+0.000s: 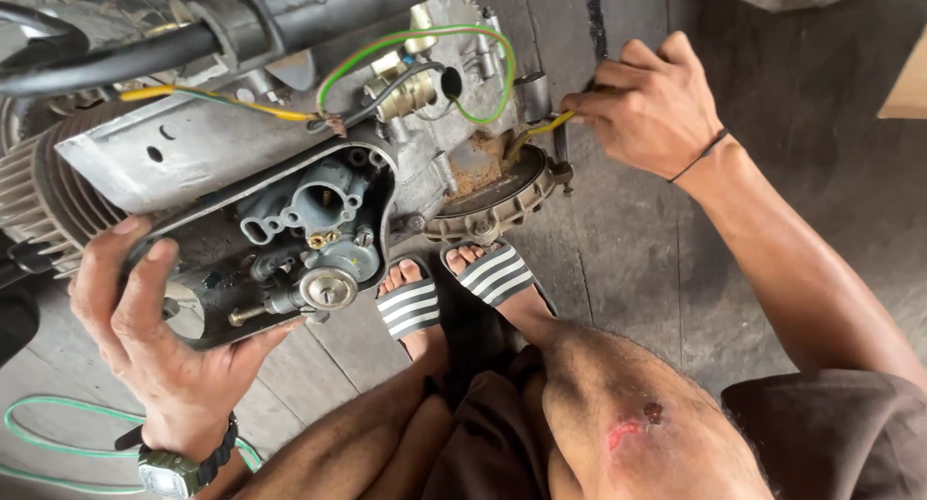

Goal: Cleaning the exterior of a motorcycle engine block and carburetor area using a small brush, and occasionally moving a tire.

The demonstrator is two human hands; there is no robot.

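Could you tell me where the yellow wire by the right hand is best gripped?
Probably on its bare stretch just left of the right hand, pinched from above: it arcs free of the engine casing there, while its lower end dips toward the rusty recess.

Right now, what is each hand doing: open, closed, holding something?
Left hand: closed around the grey metal carburettor housing of the engine.
Right hand: fingertips pinched on a thin yellow wire.

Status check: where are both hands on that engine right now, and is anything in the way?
Left hand grips the carburetor housing. Right hand pinches the yellow wire by the engine. Green-yellow wire loops above; sandalled feet underneath.
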